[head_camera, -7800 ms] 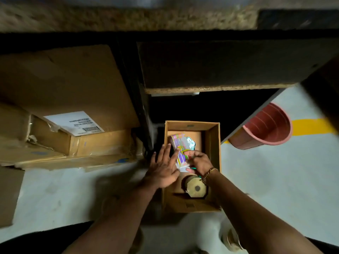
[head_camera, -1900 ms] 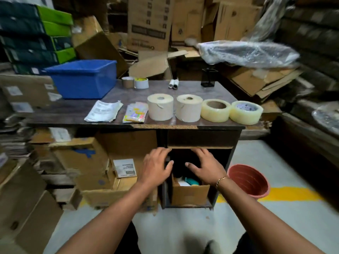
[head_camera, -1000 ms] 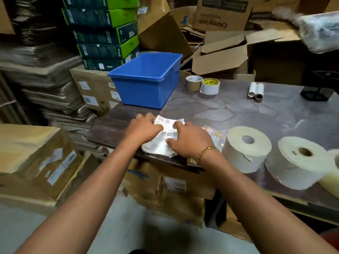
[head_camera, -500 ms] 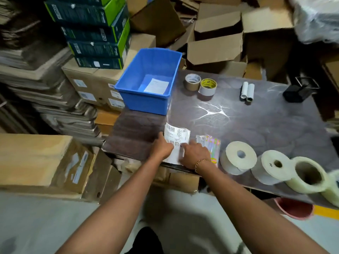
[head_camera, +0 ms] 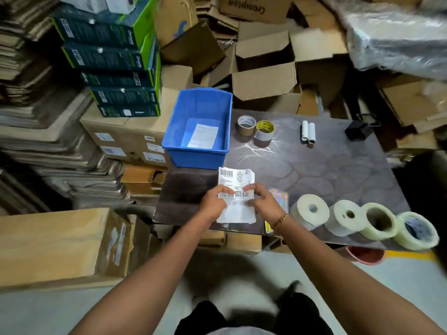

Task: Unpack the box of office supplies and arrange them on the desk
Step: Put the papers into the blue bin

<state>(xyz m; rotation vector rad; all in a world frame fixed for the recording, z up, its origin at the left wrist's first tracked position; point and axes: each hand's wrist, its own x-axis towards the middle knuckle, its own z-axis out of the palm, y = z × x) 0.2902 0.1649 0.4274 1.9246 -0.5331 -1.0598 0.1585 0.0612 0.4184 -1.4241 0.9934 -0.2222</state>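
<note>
A white stack of printed labels (head_camera: pixel 235 180) with a barcode and QR codes lies at the front left of the dark desk (head_camera: pixel 326 170). My left hand (head_camera: pixel 215 204) grips its left side and my right hand (head_camera: pixel 262 204) grips its right side. A colourful packet (head_camera: pixel 280 198) lies just right of my right hand, partly hidden by the wrist. Two white paper rolls (head_camera: pixel 312 210) and two clear tape rolls (head_camera: pixel 379 221) stand in a row along the front right edge.
A blue bin (head_camera: pixel 200 151) holding one sheet stands behind the labels. Brown and yellow tape rolls (head_camera: pixel 256 128), two small white tubes (head_camera: pixel 307 132) and a black holder (head_camera: pixel 361 129) sit at the back. Cardboard boxes surround the desk; a red pot (head_camera: pixel 365 256) stands below.
My hands left the box under the desk and came up to the labels. In the last half second the view tilted down and both hands closed further over the labels.
</note>
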